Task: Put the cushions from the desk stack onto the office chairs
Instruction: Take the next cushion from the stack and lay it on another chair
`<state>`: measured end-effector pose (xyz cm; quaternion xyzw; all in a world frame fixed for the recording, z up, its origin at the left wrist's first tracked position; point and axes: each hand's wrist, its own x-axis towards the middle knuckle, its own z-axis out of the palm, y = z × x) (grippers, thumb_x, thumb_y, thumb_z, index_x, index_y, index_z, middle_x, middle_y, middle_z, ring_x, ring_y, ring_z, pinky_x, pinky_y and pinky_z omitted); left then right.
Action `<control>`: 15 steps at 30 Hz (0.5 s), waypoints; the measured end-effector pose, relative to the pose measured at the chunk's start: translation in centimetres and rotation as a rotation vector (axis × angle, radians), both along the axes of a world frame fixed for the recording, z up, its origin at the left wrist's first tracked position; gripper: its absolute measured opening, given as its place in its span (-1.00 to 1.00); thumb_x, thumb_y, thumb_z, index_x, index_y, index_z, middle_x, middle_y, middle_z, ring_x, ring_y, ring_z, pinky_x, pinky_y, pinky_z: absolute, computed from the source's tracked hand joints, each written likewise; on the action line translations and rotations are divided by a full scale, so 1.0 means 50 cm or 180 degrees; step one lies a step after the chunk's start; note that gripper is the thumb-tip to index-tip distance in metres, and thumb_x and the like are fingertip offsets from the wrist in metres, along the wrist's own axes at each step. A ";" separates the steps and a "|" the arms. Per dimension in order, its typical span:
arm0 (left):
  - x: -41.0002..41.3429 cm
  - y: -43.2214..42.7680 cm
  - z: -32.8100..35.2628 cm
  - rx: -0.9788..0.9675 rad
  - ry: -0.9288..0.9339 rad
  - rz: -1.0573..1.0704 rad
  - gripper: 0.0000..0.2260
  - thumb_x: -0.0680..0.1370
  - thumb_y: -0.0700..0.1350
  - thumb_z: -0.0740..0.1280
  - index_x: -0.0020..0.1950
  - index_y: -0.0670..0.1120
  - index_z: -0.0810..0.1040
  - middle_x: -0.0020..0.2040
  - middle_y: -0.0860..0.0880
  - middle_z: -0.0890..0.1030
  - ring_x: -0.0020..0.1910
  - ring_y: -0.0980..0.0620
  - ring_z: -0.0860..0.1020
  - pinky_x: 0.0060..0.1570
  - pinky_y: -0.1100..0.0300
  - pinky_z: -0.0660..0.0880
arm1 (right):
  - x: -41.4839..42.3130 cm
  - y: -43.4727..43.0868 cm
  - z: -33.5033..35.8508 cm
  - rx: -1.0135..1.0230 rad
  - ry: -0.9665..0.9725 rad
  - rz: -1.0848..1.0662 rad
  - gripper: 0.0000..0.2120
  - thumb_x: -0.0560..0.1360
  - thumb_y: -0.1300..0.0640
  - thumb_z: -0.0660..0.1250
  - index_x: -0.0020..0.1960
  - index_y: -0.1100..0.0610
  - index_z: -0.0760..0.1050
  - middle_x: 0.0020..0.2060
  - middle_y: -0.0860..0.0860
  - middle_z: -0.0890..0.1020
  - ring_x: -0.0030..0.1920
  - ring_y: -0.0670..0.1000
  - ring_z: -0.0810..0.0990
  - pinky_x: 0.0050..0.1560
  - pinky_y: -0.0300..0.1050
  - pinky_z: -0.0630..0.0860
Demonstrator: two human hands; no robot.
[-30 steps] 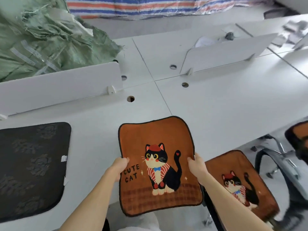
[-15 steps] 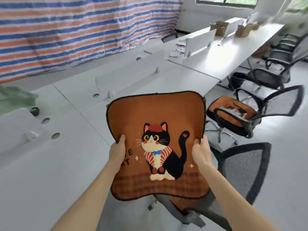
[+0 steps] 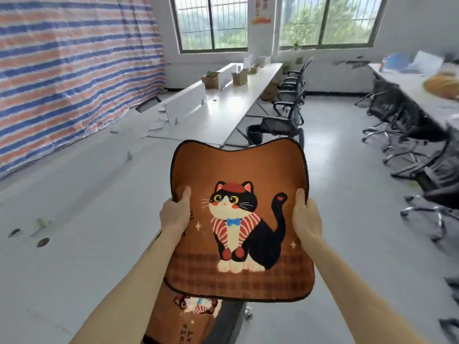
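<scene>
Fingers clamp both side edges of a square orange cat-print fabric cushion, likely keeping it flat for carrying.

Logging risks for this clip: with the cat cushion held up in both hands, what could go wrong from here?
1. The cushion, gripped at its sides by the left hand and right hand, hides the floor ahead, so the person could bump the chair just below.
2. That chair already carries a second cushion, so this one might get doubled there instead of reaching the far chairs.
3. Its top edge sags, so it may fold when laid.
</scene>
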<state>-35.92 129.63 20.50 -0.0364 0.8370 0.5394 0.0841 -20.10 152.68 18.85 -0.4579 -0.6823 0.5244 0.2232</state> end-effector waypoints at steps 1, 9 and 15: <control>-0.005 0.061 0.003 -0.0012 0.0080 -0.0098 -0.38 0.56 0.39 0.10 0.33 -0.06 0.52 0.20 -0.10 0.61 0.13 -0.16 0.58 0.28 -0.15 0.50 | 0.013 0.046 0.010 0.0049 -0.0028 -0.0101 -0.28 0.62 -0.37 -0.10 0.53 0.11 0.30 0.44 0.11 0.46 0.39 0.23 0.45 0.43 0.24 0.37; -0.054 0.372 -0.006 0.0125 0.0215 -0.0526 -0.59 0.62 0.28 0.13 -0.23 0.04 0.48 -0.18 -0.01 0.56 -0.09 -0.09 0.54 0.06 0.03 0.44 | 0.009 0.322 0.036 0.0434 -0.0050 -0.0423 -0.28 0.65 -0.33 -0.04 0.56 0.19 0.24 0.52 0.13 0.37 0.49 0.20 0.35 0.45 0.13 0.28; -0.192 0.600 0.004 0.0147 0.0348 -0.0706 -0.54 0.63 0.28 0.11 -0.07 -0.05 0.57 -0.19 0.00 0.56 -0.23 0.09 0.48 -0.16 0.11 0.35 | -0.110 0.553 0.052 0.0566 -0.0020 -0.0465 -0.35 0.69 -0.24 -0.03 0.56 0.21 0.25 0.52 0.14 0.37 0.49 0.20 0.35 0.46 0.11 0.27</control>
